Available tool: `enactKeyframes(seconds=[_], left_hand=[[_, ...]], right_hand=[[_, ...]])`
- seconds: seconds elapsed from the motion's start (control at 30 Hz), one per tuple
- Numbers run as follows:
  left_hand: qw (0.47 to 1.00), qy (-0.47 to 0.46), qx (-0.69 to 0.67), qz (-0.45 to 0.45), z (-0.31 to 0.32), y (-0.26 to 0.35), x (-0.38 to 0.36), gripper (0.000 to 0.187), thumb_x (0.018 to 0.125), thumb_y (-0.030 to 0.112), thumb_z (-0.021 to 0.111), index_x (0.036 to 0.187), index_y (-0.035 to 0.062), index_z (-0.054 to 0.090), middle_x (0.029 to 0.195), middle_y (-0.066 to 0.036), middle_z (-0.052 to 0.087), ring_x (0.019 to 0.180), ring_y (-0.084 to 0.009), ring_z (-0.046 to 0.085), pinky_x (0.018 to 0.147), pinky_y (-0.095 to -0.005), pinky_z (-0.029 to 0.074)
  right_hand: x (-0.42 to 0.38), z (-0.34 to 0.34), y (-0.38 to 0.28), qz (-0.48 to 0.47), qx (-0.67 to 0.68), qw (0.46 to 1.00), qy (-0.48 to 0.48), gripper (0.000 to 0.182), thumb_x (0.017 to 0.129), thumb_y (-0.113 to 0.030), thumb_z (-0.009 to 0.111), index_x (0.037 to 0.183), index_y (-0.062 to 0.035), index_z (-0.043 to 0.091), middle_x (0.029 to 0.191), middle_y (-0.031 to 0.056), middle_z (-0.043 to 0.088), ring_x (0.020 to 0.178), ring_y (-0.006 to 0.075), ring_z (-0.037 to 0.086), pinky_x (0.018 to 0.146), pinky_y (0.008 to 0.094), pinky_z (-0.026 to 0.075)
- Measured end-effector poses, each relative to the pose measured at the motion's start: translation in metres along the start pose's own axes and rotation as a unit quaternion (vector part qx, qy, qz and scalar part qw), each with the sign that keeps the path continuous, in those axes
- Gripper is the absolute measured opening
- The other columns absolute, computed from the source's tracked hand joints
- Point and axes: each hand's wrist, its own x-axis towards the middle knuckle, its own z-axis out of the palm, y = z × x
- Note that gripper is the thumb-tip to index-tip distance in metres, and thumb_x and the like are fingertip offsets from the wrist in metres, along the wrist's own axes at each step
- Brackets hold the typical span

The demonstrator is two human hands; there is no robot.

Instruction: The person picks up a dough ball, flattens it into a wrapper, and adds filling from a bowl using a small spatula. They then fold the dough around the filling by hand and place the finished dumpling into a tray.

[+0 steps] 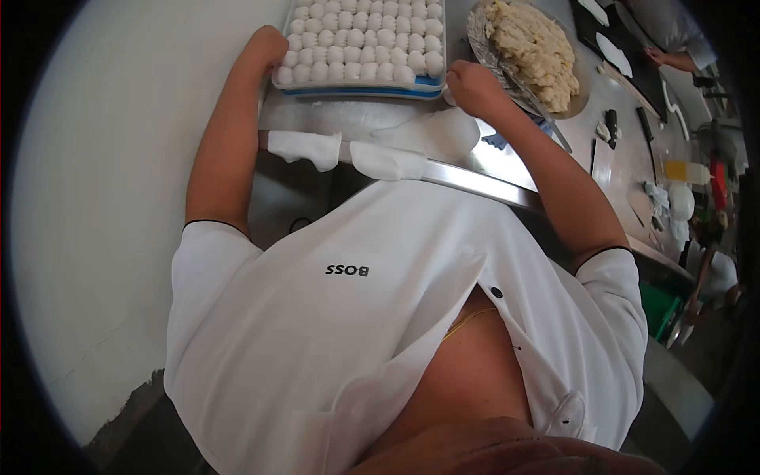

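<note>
A white-rimmed tray (360, 92) with a blue base stands at the top of the head view, filled with rows of small round white dumplings or dough balls (356, 39). My left hand (269, 46) is closed at the tray's left edge, its fingertips partly hidden. Against the front right corner of the tray, my right hand (475, 89) is also closed, fingers curled at the rim. A bit of something white shows just under it. Right of that hand is a wide metal bowl (584, 87) heaped with pale, lumpy filling (530, 51).
Thin white sheets (388, 161) hang over the steel table's front edge, beside a larger white sheet (435, 133). Knives (611, 127), a yellow bottle (687, 172) and a dark board (625, 59) lie to the right. Another person's hand (657, 57) is at the far right. A wall (119, 198) borders the left.
</note>
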Motion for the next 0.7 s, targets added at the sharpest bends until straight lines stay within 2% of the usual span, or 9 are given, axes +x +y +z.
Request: enactKeyframes(seconds=[0.03,0.07,0.13,0.23,0.37,0.43,0.5,0.6,0.7], left_hand=[[1.000,0.001,-0.002,-0.002,0.001,0.002,-0.002,0.024,0.083,0.006,0.050,0.076,-0.0122,0.064,0.070,-0.027,0.065,0.056,-0.0353,0.065,0.049,-0.0471,0.051],[0.998,0.021,-0.052,-0.015,0.002,0.003,-0.004,0.024,0.083,0.005,0.050,0.074,-0.0121,0.064,0.069,-0.027,0.064,0.054,-0.0351,0.065,0.048,-0.0476,0.051],[0.993,0.042,-0.104,-0.029,0.001,0.006,-0.007,0.024,0.083,0.005,0.050,0.072,-0.0120,0.063,0.068,-0.028,0.063,0.052,-0.0350,0.064,0.046,-0.0481,0.051],[0.992,0.023,-0.116,-0.046,-0.002,0.013,-0.010,0.023,0.082,0.004,0.051,0.071,-0.0123,0.064,0.069,-0.031,0.063,0.051,-0.0366,0.065,0.045,-0.0492,0.051],[0.994,0.026,-0.104,-0.018,-0.006,0.013,-0.011,0.023,0.080,0.003,0.052,0.071,-0.0145,0.064,0.065,-0.031,0.063,0.052,-0.0394,0.066,0.047,-0.0491,0.053],[0.998,0.022,-0.060,0.011,-0.010,0.014,-0.011,0.023,0.079,0.003,0.052,0.071,-0.0153,0.064,0.063,-0.030,0.062,0.052,-0.0403,0.066,0.047,-0.0489,0.053],[0.996,0.016,-0.084,-0.020,-0.010,0.019,-0.016,0.026,0.083,0.005,0.049,0.085,-0.0160,0.065,0.077,-0.032,0.066,0.061,-0.0418,0.068,0.053,-0.0504,0.055],[0.993,0.027,-0.116,-0.025,-0.008,0.021,-0.022,0.027,0.083,0.005,0.049,0.086,-0.0166,0.064,0.078,-0.032,0.066,0.063,-0.0427,0.069,0.054,-0.0514,0.055],[0.993,0.010,-0.112,-0.028,-0.008,0.016,-0.018,0.027,0.084,0.006,0.050,0.088,-0.0159,0.065,0.080,-0.032,0.067,0.065,-0.0427,0.069,0.054,-0.0514,0.055]], right_hand=[[0.003,-0.002,-0.003,0.016,0.138,0.990,-0.008,0.029,0.087,-0.024,0.057,0.099,0.0016,0.065,0.099,0.0216,0.070,0.083,0.0355,0.070,0.075,0.0451,0.057],[0.004,-0.003,-0.006,0.014,0.136,0.991,-0.009,0.029,0.087,-0.024,0.057,0.099,0.0016,0.065,0.099,0.0216,0.070,0.083,0.0355,0.070,0.075,0.0451,0.057],[0.001,-0.007,-0.015,0.116,0.289,0.949,-0.046,0.027,0.086,-0.022,0.059,0.095,0.0033,0.061,0.086,0.0180,0.068,0.070,0.0279,0.069,0.061,0.0390,0.058],[-0.001,-0.004,-0.026,0.136,0.319,0.937,-0.046,0.025,0.085,-0.020,0.061,0.092,0.0042,0.059,0.077,0.0135,0.062,0.066,0.0213,0.065,0.055,0.0338,0.057],[0.020,0.002,-0.008,0.147,0.376,0.910,-0.090,0.023,0.082,-0.018,0.064,0.091,0.0032,0.059,0.078,0.0117,0.061,0.060,0.0208,0.060,0.055,0.0333,0.054],[0.026,-0.002,-0.008,0.157,0.362,0.914,-0.095,0.022,0.081,-0.016,0.065,0.094,0.0019,0.061,0.081,0.0120,0.062,0.065,0.0204,0.061,0.054,0.0320,0.052],[0.026,-0.006,-0.013,0.139,0.370,0.916,-0.067,0.024,0.081,-0.015,0.064,0.097,0.0012,0.063,0.083,0.0129,0.063,0.073,0.0214,0.062,0.058,0.0337,0.053],[0.019,-0.033,-0.038,0.127,0.366,0.921,-0.033,0.027,0.080,-0.015,0.064,0.099,0.0037,0.063,0.088,0.0151,0.064,0.079,0.0239,0.063,0.063,0.0381,0.056],[0.018,-0.051,-0.054,0.132,0.442,0.886,-0.048,0.017,0.083,-0.011,0.061,0.092,0.0032,0.060,0.082,0.0113,0.060,0.070,0.0224,0.063,0.065,0.0378,0.057]])
